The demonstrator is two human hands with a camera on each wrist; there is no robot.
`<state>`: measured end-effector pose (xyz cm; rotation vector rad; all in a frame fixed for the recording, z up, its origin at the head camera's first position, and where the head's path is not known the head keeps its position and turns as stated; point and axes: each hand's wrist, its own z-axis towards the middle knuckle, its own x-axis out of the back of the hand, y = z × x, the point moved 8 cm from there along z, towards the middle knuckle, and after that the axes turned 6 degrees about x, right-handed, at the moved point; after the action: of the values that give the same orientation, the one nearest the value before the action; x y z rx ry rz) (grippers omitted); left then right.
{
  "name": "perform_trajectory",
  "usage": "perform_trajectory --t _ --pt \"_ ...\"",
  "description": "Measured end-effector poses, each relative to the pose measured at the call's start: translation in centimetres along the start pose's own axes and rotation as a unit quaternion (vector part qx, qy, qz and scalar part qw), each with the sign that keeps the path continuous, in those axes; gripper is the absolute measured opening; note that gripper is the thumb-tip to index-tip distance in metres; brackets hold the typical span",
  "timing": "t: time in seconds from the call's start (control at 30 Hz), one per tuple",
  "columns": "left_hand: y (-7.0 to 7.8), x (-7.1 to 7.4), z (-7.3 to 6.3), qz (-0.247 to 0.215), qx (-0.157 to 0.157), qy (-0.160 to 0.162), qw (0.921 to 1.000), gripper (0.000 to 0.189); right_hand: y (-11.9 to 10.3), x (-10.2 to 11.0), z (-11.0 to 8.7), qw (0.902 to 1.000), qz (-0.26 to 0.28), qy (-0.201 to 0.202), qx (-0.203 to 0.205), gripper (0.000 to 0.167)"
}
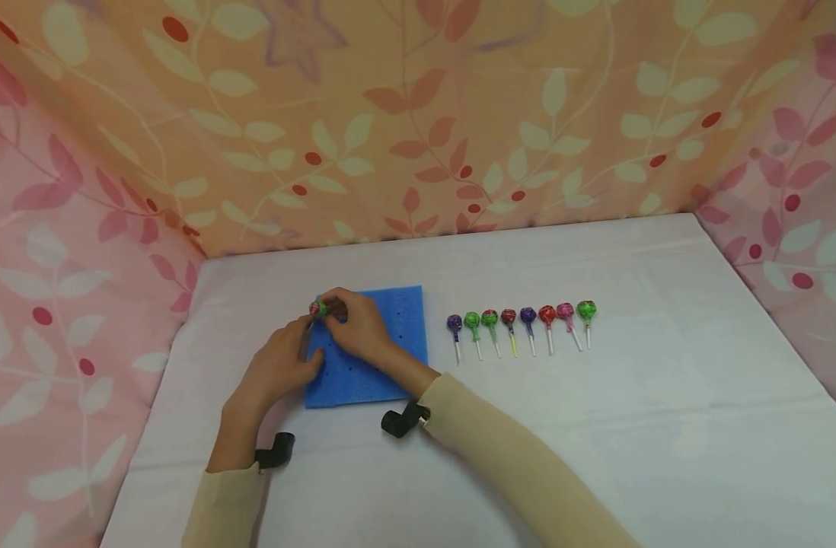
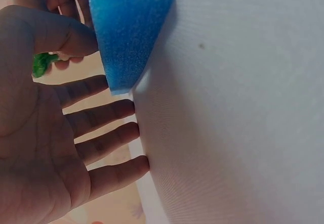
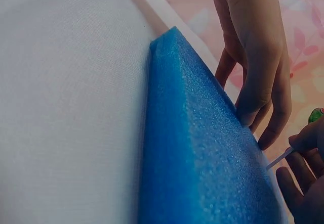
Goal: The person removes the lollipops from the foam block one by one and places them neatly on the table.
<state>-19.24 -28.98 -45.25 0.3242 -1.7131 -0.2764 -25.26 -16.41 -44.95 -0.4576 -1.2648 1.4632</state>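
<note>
A blue foam block (image 1: pixel 363 384) with small holes in its top lies on the white table. My right hand (image 1: pixel 360 327) pinches a lollipop with a green and red wrapper (image 1: pixel 318 308) over the block's far left corner. In the right wrist view, its white stick (image 3: pixel 280 158) points down, with the lower end right at the foam's top. My left hand (image 1: pixel 276 364) is at the block's left side, its thumb by the foam. In the left wrist view, the straight, spread fingers (image 2: pixel 109 140) reach down to the tabletop beside the block.
Several lollipops (image 1: pixel 528 316) in purple, green, red and pink wrappers lie in a row right of the block, sticks toward me. Patterned curtains (image 1: pixel 418 114) enclose the white table (image 1: pixel 630 426) at the back and sides. A black wrist camera mount (image 1: pixel 404 420) sits at the right sleeve.
</note>
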Motion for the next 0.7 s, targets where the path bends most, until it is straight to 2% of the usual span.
perform_trajectory --t 0.2,0.37,0.7 --pt "0.0 -0.1 0.0 -0.006 -0.005 0.005 1.0 0.068 -0.6 0.4 -0.6 0.9996 0.025 0.004 0.016 0.024" --pt "0.1 -0.1 0.0 -0.011 -0.009 0.012 0.9998 0.065 -0.8 1.1 -1.0 0.9995 0.017 0.016 0.021 0.028" --pt "0.1 0.0 -0.1 -0.006 -0.002 0.006 1.0 0.064 -1.2 2.9 -3.1 0.9993 0.006 -0.013 0.034 0.035"
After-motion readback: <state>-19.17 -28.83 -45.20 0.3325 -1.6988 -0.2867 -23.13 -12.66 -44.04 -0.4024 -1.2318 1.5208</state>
